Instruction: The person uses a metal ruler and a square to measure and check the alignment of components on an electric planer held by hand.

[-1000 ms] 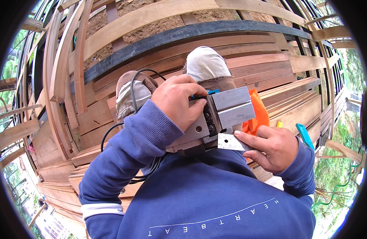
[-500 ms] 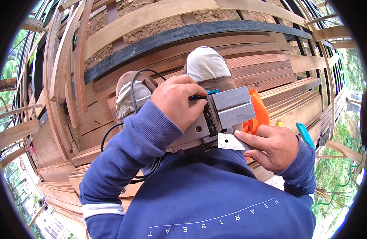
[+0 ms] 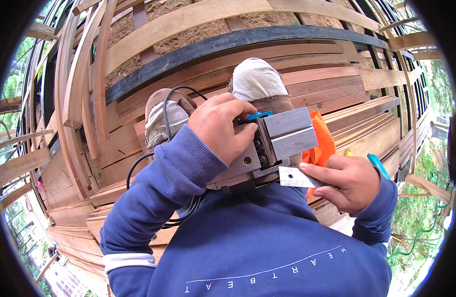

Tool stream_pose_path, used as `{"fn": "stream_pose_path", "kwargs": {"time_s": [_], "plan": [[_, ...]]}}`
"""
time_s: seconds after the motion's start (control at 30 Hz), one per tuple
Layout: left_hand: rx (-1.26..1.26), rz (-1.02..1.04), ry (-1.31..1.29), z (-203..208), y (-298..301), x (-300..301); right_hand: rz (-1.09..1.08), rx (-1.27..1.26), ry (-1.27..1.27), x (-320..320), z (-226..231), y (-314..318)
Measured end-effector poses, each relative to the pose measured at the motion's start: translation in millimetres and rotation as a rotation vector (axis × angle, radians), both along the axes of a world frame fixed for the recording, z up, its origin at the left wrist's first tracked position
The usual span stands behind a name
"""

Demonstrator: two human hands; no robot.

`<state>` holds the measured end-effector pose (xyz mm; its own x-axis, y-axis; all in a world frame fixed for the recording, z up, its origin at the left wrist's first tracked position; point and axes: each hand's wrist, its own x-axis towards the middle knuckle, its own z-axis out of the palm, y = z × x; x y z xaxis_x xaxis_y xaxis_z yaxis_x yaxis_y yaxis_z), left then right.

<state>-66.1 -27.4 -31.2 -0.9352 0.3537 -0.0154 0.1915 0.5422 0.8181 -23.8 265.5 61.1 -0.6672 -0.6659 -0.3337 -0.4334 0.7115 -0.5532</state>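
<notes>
Maybe, by the blue sweater [image 3: 248, 242], the big gray tool [image 3: 283, 146] could tip if the left hand [image 3: 219, 126], closed on it, slips. Just beside the tool, the right hand [image 3: 355, 182] pinches the thin ruler [image 3: 297, 180], which could fall if that grip loosens.

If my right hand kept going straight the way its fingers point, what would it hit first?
The metal strip in your right hand leads, and would likely meet the near edge of the power tool first, though depth is unclear.

Metal ruler [image 3: 297, 177] nr upturned planer [image 3: 286, 145]
</notes>
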Motion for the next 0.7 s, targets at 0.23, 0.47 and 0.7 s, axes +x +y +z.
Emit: {"fn": "stream_pose_path", "kwargs": {"time_s": [0.23, 0.47, 0.7], "plan": [[0.063, -0.099, 0.200, 3, -7, 10, -0.247, -0.144, 0.038, 1, -12, 21], [-0.036, -0.168, 0.366, 10, -10, 36, -0.356, -0.271, 0.053, 3, -34, 25], [-0.043, -0.120, 0.301, 13, -9, 38, -0.401, -0.334, 0.165, -5, -42, 21]]}}
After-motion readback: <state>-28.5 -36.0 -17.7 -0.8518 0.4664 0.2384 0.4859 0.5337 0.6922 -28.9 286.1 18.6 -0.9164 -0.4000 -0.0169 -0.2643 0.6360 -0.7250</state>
